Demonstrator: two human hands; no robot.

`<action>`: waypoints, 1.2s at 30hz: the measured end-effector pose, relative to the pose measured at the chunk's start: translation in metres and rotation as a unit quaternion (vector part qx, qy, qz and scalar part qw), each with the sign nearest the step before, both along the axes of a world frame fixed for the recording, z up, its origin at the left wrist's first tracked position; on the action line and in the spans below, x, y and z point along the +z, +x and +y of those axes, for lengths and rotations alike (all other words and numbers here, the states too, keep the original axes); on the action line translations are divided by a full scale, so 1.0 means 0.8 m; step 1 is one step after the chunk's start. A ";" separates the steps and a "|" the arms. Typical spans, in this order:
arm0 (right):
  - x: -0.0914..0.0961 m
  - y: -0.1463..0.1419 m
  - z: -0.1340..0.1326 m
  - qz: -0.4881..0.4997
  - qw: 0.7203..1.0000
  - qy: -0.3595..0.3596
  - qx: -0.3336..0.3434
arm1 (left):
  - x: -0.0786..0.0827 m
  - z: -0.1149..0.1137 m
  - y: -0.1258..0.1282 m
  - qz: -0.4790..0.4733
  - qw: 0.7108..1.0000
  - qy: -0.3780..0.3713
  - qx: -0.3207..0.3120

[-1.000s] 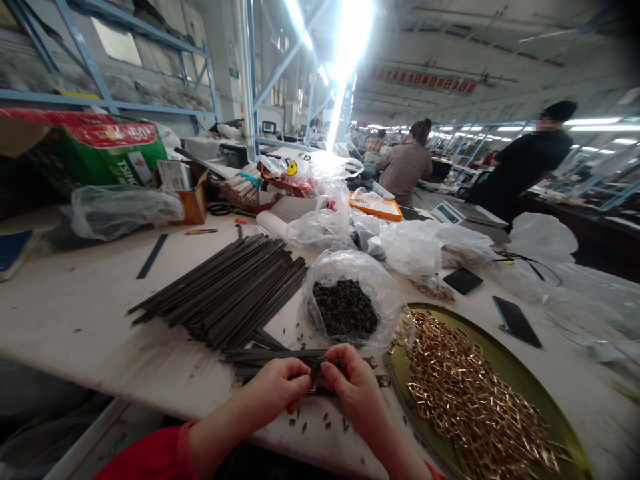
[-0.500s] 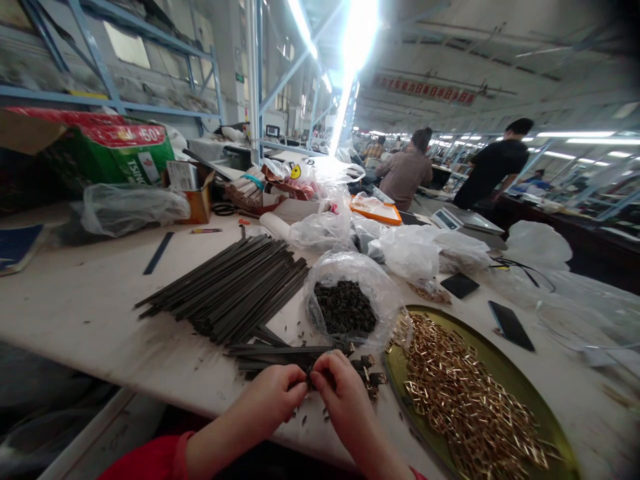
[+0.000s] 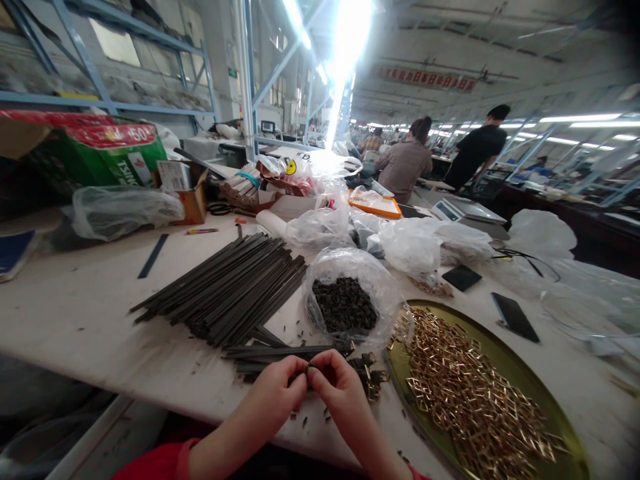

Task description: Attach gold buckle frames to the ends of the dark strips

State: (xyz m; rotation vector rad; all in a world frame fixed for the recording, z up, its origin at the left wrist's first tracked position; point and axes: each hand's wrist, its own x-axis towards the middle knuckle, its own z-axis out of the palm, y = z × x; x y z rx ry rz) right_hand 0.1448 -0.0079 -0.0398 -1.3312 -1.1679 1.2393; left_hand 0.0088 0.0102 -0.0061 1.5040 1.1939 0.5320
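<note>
My left hand (image 3: 283,387) and my right hand (image 3: 337,383) meet at the fingertips near the table's front edge. Both are closed in a pinch on a small dark piece (image 3: 309,366), mostly covered by the fingers; its exact kind is hard to tell. Just beyond them lie black straps (image 3: 280,351), several with gold buckles (image 3: 373,377) at their right ends. A larger pile of black strips (image 3: 225,287) lies farther left. Small black pieces (image 3: 345,303) fill an open clear plastic bag (image 3: 390,293). Gold rectangular buckles (image 3: 470,387) are heaped on an oval tray (image 3: 560,413) to the right.
A phone (image 3: 515,317) and a flat black square (image 3: 461,277) lie beyond the tray. Plastic bags (image 3: 410,247), a scale (image 3: 467,210) and an orange-rimmed box (image 3: 375,203) stand farther back. At left are a cardboard box (image 3: 193,200) and a green-and-red package (image 3: 110,150). Other people work beyond.
The view has shifted slightly. My hands stay pinched together at nearly the same place, with the fingertips raised a little. A person in black in the background has moved slightly left.
</note>
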 end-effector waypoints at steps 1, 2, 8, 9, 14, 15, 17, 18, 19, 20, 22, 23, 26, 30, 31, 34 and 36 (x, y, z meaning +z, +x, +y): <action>-0.003 -0.002 0.000 -0.013 1.000 0.006 -0.012 | -0.002 0.000 0.001 -0.019 1.000 -0.003 0.014; -0.006 -0.004 -0.001 -0.026 0.999 0.009 -0.025 | -0.004 -0.001 0.002 -0.035 0.999 -0.004 0.027; -0.006 -0.003 -0.011 -0.048 0.995 0.068 -0.063 | -0.003 -0.003 0.006 -0.093 0.995 -0.018 0.043; -0.003 -0.001 -0.013 -0.041 0.994 0.075 -0.061 | -0.001 -0.003 0.006 -0.099 0.994 -0.021 0.040; 0.005 0.005 -0.020 0.068 0.996 -0.002 -0.066 | 0.010 -0.012 -0.001 -0.124 0.992 -0.024 -0.010; 0.005 0.005 -0.021 0.108 0.992 -0.028 -0.053 | 0.014 -0.014 -0.003 -0.125 0.992 -0.023 -0.020; 0.007 0.003 -0.024 0.186 0.980 -0.069 0.014 | 0.022 -0.018 -0.007 -0.118 0.992 -0.017 -0.042; 0.008 0.001 -0.026 0.212 0.973 -0.076 0.058 | 0.026 -0.020 -0.009 -0.110 0.992 -0.014 -0.054; 0.010 -0.001 -0.028 0.228 0.967 -0.074 0.092 | 0.030 -0.021 -0.010 -0.101 0.993 -0.009 -0.065; 0.012 -0.003 -0.031 0.234 0.963 -0.068 0.111 | 0.032 -0.022 -0.012 -0.089 0.993 -0.004 -0.074; 0.016 -0.008 -0.035 0.223 0.969 -0.046 0.101 | 0.033 -0.024 -0.015 -0.063 0.995 -0.003 -0.080; 0.016 -0.011 -0.038 0.203 0.975 -0.033 0.080 | 0.031 -0.024 -0.016 -0.050 0.996 -0.009 -0.078; 0.016 -0.015 -0.045 0.110 0.994 0.005 0.024 | 0.023 -0.025 -0.021 -0.028 0.997 -0.029 -0.067; 0.015 -0.018 -0.049 0.103 0.995 -0.006 -0.018 | 0.016 -0.031 -0.028 -0.023 0.999 0.015 -0.043; 0.015 -0.019 -0.048 0.132 0.991 -0.016 -0.024 | 0.017 -0.033 -0.028 -0.024 0.999 0.027 -0.035; 0.017 -0.022 -0.044 0.183 0.981 -0.044 -0.053 | 0.021 -0.038 -0.027 -0.017 0.998 0.053 -0.028; 0.017 -0.023 -0.042 0.184 0.978 -0.063 -0.070 | 0.022 -0.038 -0.025 0.013 0.997 0.066 -0.032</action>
